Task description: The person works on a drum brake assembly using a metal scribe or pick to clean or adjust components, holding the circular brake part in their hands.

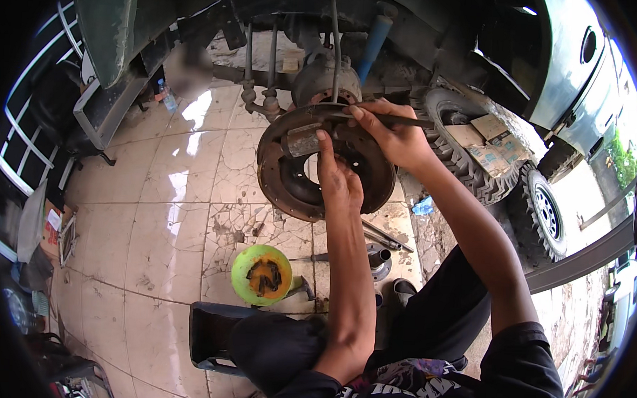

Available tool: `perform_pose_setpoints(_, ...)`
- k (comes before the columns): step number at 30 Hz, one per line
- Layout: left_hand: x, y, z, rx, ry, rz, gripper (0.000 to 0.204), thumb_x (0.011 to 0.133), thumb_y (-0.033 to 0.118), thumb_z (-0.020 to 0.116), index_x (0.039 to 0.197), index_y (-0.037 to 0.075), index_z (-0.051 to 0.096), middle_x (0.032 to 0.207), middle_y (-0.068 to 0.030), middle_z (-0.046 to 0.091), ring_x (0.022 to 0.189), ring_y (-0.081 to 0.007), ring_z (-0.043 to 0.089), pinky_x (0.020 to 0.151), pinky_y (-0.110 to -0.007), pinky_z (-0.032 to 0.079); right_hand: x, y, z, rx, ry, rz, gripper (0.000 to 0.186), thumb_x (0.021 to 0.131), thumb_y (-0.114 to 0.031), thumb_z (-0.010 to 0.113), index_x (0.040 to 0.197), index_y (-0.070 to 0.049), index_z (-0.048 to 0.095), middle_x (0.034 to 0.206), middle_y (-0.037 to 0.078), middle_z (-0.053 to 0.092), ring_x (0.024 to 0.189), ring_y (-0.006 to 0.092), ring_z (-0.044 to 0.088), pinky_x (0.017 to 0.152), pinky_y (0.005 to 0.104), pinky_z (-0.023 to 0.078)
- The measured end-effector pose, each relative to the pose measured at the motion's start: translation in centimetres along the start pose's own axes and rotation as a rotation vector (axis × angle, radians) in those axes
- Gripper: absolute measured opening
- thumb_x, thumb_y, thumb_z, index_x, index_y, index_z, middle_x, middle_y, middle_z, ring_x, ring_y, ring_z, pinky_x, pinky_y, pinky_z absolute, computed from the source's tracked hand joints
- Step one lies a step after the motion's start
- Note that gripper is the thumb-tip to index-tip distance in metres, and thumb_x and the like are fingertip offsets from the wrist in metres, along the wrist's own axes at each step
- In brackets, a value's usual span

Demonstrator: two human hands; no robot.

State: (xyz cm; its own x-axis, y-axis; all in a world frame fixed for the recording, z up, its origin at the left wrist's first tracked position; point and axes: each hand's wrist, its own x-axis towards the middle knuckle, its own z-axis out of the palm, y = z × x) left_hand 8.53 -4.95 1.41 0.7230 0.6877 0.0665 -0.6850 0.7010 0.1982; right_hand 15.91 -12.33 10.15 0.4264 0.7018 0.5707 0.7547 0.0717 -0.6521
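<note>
In the head view, both forearms reach up and forward from the lower edge. The left forearm stands nearly upright, with the left hand (342,186) turned palm toward the camera in front of a round metal plate (277,180). The right forearm slants in from the lower right, elbow out wide, and the right hand (399,140) is bent in over the plate's upper right edge.

The left hand is closed on a brown metal block (301,142), thumb pressed along its right end; the other fingers are mostly out of sight, so exactly how they wrap the block is hard to say. The right hand pinches a long flat bar (421,123) between thumb and fingers, the bar lying roughly level across the upper part of the plate, one end sticking out to the right. The block sits in front of the plate's upper left half, just below the bar. The plate stands at the end of the axle (327,80) under the vehicle.

On the floor below, a green bowl (239,275) holds orange liquid and dark pieces.

Printing shows on the cardboard (485,145) lying on a tyre (482,185), too small to make out, and the black shirt (424,386) carries white lettering and a coloured picture, partly cut off.
</note>
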Motion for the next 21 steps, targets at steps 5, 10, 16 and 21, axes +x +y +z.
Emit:
perform_pose_setpoints(5,0.0,0.6,0.0,0.018,0.118,-0.016,0.056,0.089,0.054,0.064,0.123,0.010,0.058,0.114,-0.0042,0.066,0.105,-0.0185,0.062,0.096,-0.036,0.048,-2.9,2.0,-3.8,0.041,0.012,0.058,0.025,0.099,-0.016,0.058,0.105,0.004,0.070,0.083,0.008,0.069,0.081,0.0131,0.061,0.078,0.0269,0.047)
perform_pose_setpoints(10,0.8,0.4,-0.9,0.063,0.159,0.030,0.057,0.086,0.059,0.066,0.120,0.013,0.061,0.110,-0.0033,0.065,0.105,-0.0193,0.059,0.096,-0.038,0.045,-4.2,2.9,-4.3,0.169,0.118,0.060,0.022,0.098,-0.014,0.059,0.104,0.004,0.071,0.083,0.007,0.069,0.078,0.0115,0.061,0.075,0.0262,0.048)
perform_pose_setpoints(16,0.7,0.6,-0.9,0.075,0.076,-0.019,0.068,0.084,0.063,0.065,0.128,0.012,0.056,0.123,-0.0072,0.061,0.114,-0.0236,0.054,0.101,-0.040,0.042,-2.1,2.2,-1.2,-0.056,0.048,-0.194,0.020,0.095,-0.014,0.063,0.103,0.002,0.072,0.086,0.012,0.071,0.073,0.0153,0.060,0.067,0.0302,0.048)
perform_pose_setpoints(21,0.2,0.6,-0.6,0.068,0.085,0.039,0.072,0.084,0.065,0.063,0.131,0.012,0.054,0.129,-0.0082,0.058,0.118,-0.0247,0.052,0.104,-0.043,0.039,-4.3,2.0,-6.2,-0.062,0.001,-0.116,0.020,0.095,-0.014,0.060,0.099,0.001,0.073,0.077,0.010,0.069,0.077,0.0160,0.057,0.069,0.0307,0.047)
